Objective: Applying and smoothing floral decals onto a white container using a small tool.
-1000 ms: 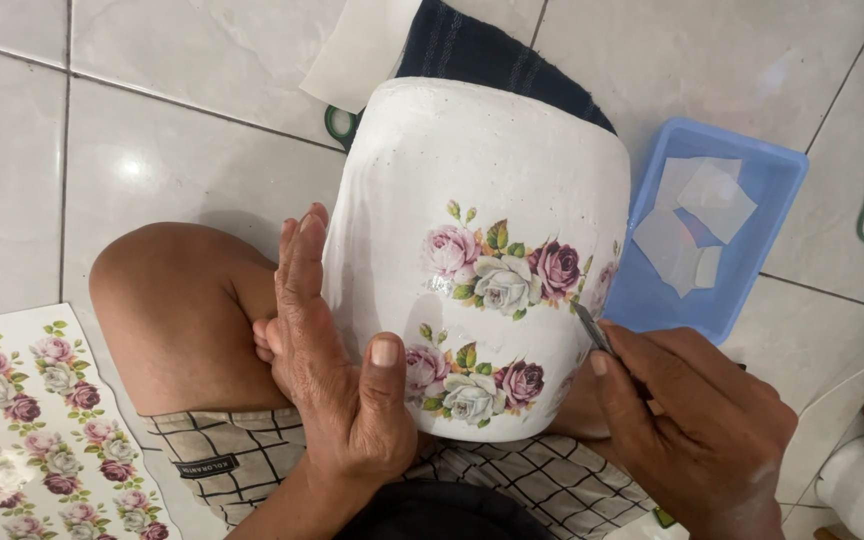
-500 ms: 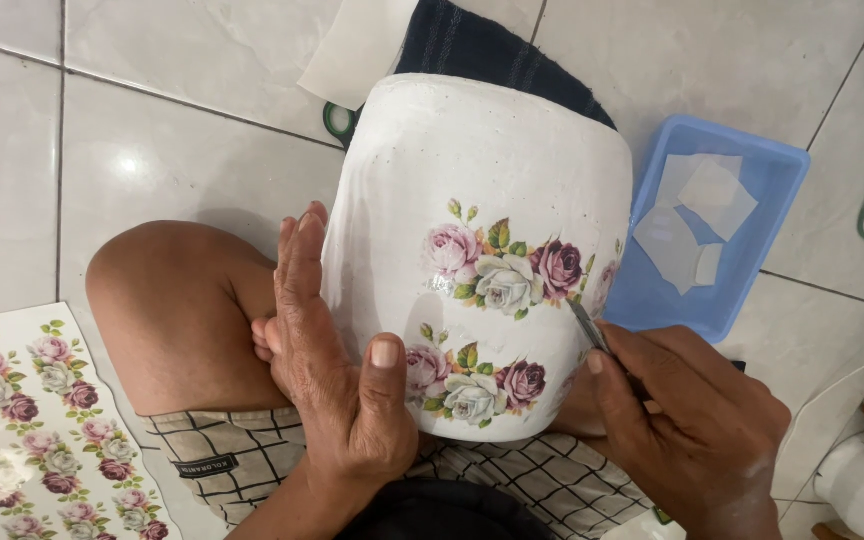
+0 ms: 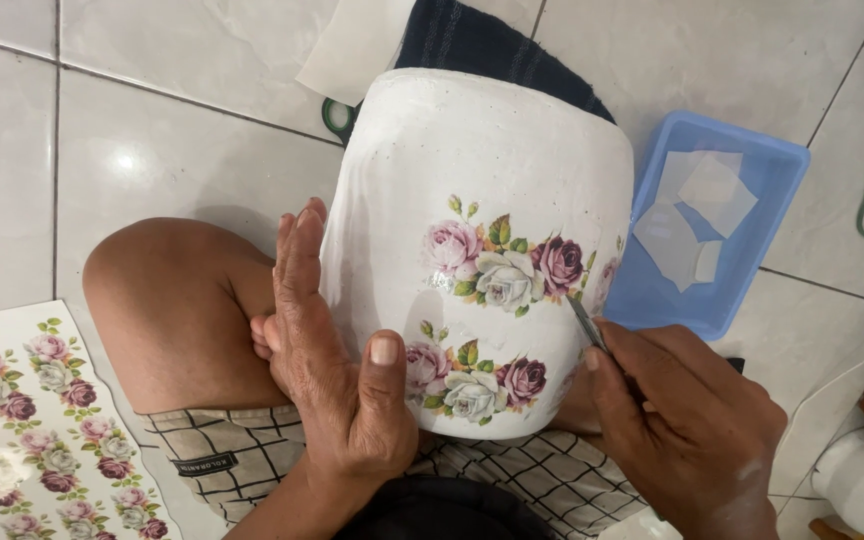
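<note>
Head view: the white pot lies on its side across the person's lap; the left hand lies flat and open against its left flank, thumb pressed beside the lower rose decal; the right hand is closed around a thin metal blade, tip touching the pot's right side near the upper rose decal. To do this well, the blade should probably stay shallow and the bracing palm firm. Beyond the right hand sits a blue tray; left of the bracing hand lies a decal sheet.
</note>
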